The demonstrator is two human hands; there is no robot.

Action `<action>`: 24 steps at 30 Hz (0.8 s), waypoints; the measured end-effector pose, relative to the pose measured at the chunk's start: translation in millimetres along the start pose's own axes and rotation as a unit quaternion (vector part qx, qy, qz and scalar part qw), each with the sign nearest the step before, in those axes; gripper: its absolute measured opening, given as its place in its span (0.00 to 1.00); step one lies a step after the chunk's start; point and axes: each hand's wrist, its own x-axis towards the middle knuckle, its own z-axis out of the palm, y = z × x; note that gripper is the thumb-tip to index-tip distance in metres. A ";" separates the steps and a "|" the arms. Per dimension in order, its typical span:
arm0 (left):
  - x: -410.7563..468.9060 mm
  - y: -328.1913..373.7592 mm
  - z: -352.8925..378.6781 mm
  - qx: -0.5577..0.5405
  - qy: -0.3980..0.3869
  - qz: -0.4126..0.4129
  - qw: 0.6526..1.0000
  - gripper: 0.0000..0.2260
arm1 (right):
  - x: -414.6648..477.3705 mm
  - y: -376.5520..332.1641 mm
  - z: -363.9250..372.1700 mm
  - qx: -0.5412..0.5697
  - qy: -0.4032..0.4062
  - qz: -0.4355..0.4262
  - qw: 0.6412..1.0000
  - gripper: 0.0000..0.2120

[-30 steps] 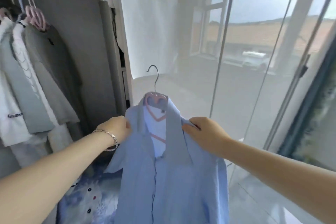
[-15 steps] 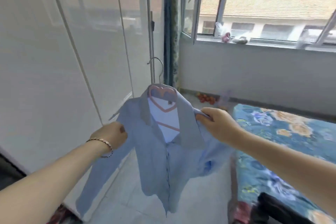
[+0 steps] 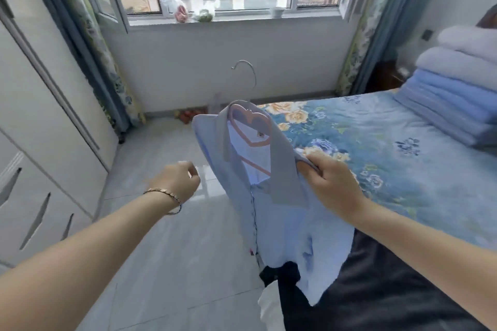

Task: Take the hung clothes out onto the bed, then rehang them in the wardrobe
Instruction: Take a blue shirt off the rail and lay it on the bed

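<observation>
Hands, two: right hand (image 3: 333, 183) tight on one blue shirt (image 3: 285, 226), left hand (image 3: 177, 180) an empty fist.

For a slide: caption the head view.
Right hand holds blue shirt on pink hanger at the bed; left hand empty.

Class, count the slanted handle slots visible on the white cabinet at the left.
3, all in the lower front of the white cabinet: the left slot at the picture's edge, the middle slot, and the right slot. More may lie outside the frame.
</observation>
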 end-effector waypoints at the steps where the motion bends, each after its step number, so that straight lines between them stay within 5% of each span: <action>1: 4.0 12.9 4.6 0.005 -0.004 0.018 1.000 0.08 | -7.3 6.6 -6.5 0.001 0.020 0.016 1.000 0.19; 13: 15.7 103.6 45.0 0.007 -0.125 0.269 0.955 0.06 | -123.5 -14.9 -41.0 0.001 0.230 0.219 0.948 0.22; 24: -20.9 157.7 85.4 0.037 -0.206 0.379 0.901 0.12 | -225.2 -2.7 -101.2 -0.050 0.328 0.297 0.895 0.18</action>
